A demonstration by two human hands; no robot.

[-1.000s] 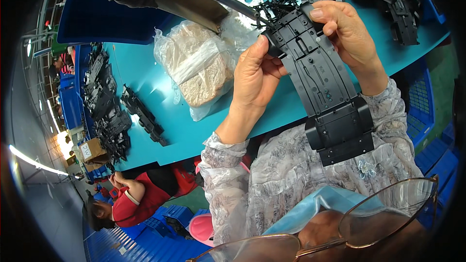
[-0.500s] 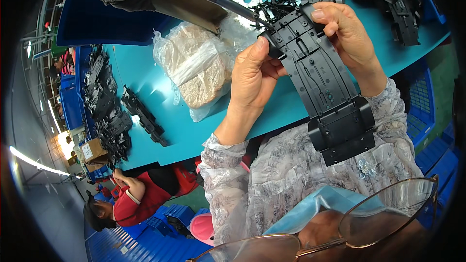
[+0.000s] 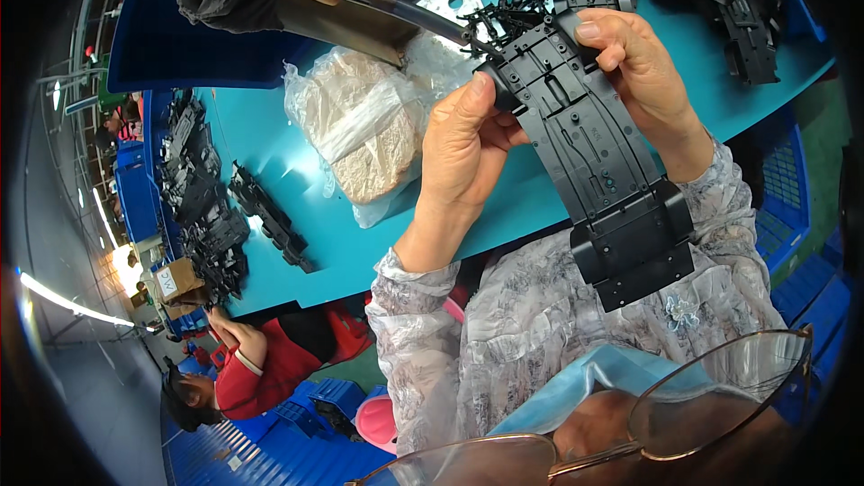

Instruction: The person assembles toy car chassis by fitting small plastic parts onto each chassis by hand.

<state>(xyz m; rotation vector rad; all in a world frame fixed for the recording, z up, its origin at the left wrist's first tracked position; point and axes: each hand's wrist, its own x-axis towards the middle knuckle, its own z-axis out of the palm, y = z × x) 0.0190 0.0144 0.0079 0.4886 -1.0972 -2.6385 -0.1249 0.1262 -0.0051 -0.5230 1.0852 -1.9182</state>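
At two o'clock, I'm watching the left hand [image 3: 461, 146] and right hand [image 3: 650, 63] pinching a black plastic chassis [image 3: 587, 157] by its far end, apparently positioning it; any next move is calling for steady alignment. Small moulded marks [image 3: 596, 134] are defeating my eyes; toward half past eight, a carton [image 3: 184, 276] is bearing dark lettering.

"Can you see the whole left hand [image 3: 461, 153]?"
"No, part hides behind the black plate [image 3: 592, 148]."
"And the blue bin [image 3: 153, 40]?"
"The view's top edge cuts it off."
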